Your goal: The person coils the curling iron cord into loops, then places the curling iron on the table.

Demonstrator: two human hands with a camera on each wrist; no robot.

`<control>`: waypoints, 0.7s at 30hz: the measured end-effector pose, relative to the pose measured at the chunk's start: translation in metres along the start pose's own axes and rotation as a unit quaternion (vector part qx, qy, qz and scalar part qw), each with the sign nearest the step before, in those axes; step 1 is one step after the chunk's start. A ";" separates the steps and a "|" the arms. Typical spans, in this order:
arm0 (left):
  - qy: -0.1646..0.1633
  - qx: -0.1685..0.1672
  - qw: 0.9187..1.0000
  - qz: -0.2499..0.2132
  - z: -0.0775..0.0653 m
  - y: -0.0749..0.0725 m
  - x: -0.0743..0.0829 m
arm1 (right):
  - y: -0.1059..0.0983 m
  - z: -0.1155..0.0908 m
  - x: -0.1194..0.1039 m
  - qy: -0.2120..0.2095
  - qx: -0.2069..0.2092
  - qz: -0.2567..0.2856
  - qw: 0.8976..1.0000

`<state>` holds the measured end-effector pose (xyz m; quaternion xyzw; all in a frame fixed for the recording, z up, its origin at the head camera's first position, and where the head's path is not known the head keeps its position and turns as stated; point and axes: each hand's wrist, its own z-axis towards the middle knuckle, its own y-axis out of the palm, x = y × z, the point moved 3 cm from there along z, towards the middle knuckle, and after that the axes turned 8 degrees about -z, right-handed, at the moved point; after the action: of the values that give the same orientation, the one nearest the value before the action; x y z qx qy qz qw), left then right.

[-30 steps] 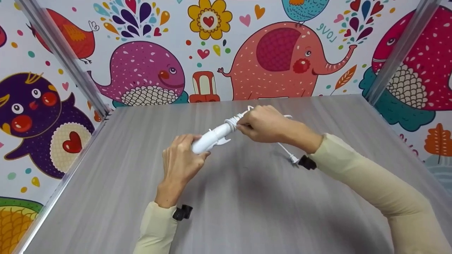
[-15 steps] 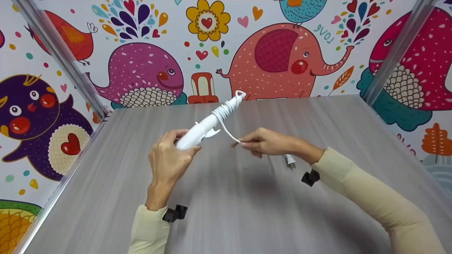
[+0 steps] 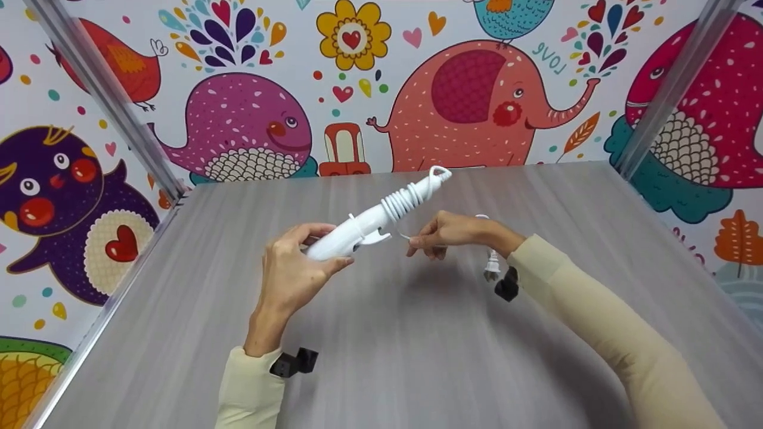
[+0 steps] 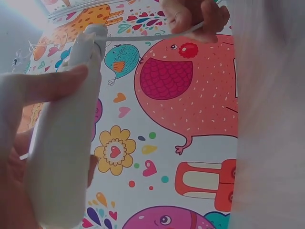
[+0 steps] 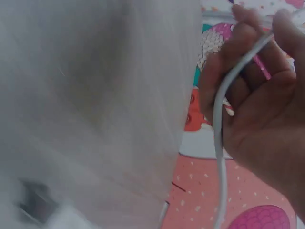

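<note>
A white curling iron (image 3: 340,238) with a small lever on its side is held tilted above the table, its far end up and to the right. My left hand (image 3: 292,274) grips its thick near end, thumb and fingers around it, as the left wrist view shows of the smooth white body (image 4: 64,148). Several turns of white cord (image 3: 400,204) wrap the slimmer far part. My right hand (image 3: 450,231), right of and below the wraps, pinches the cord; in the right wrist view the cord (image 5: 218,119) runs across the fingers. The plug (image 3: 492,266) hangs below the right wrist.
A grey wood-grain table (image 3: 369,369) lies beneath both hands. Cartoon-printed walls (image 3: 357,107) stand at the back and sides, with metal posts (image 3: 113,101) at the corners. Black camera mounts (image 3: 293,362) sit on both wrists.
My right hand has come from the iron's far end down to below it, drawing the cord under. Over the last half second the iron has shifted right and tilted lower.
</note>
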<state>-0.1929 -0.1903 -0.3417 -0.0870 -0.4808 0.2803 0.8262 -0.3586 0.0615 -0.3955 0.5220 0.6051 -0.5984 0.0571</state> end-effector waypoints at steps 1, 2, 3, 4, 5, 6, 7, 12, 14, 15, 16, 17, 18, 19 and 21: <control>0.001 -0.006 1.000 -0.006 -0.001 0.000 0.000 | -0.005 0.002 0.000 0.011 0.008 -0.017 1.000; 0.002 -0.011 1.000 -0.010 -0.001 0.001 0.000 | -0.010 0.004 -0.002 0.014 0.016 -0.029 0.999; 0.004 -0.016 1.000 -0.015 -0.002 0.001 0.000 | -0.015 0.005 -0.003 0.023 0.023 -0.031 0.999; 0.005 -0.021 1.000 -0.018 -0.002 0.002 0.000 | -0.021 0.006 -0.005 0.018 0.031 -0.037 0.999; 0.008 -0.027 0.999 -0.021 -0.003 0.003 0.000 | -0.027 0.006 -0.009 0.002 0.041 -0.044 0.998; 0.010 -0.033 0.999 -0.024 -0.003 0.004 0.001 | -0.033 0.006 -0.013 -0.026 0.047 -0.050 0.997; 0.014 -0.040 0.999 -0.023 -0.004 0.006 0.002 | -0.038 0.005 -0.019 -0.044 0.052 -0.052 0.996; 0.052 -0.065 0.997 0.003 -0.007 0.015 0.006 | -0.062 0.003 -0.046 -0.076 0.073 -0.138 0.985; 0.067 -0.072 0.995 0.017 -0.008 0.019 0.008 | -0.069 0.001 -0.056 -0.052 0.078 -0.172 0.981; 0.072 -0.074 0.994 0.024 -0.009 0.020 0.008 | -0.072 -0.001 -0.062 -0.047 0.081 -0.183 0.979; 0.075 -0.076 0.994 0.028 -0.009 0.022 0.009 | -0.075 -0.003 -0.068 -0.044 0.085 -0.192 0.977; 0.076 -0.079 0.994 0.032 -0.010 0.023 0.009 | -0.078 -0.006 -0.074 -0.037 0.091 -0.194 0.976; 0.077 -0.080 0.993 0.036 -0.010 0.024 0.010 | -0.079 -0.009 -0.081 -0.032 0.100 -0.195 0.975; 0.078 -0.081 0.993 0.040 -0.010 0.024 0.010 | -0.080 -0.012 -0.087 -0.026 0.111 -0.198 0.974; 0.079 -0.080 0.992 0.049 -0.010 0.025 0.010 | -0.081 -0.018 -0.099 -0.018 0.135 -0.205 0.969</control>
<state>-0.1906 -0.1626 -0.3498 -0.1984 -0.4298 0.2734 0.8374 -0.3604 0.0409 -0.2680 0.3788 0.6118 -0.6827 -0.1270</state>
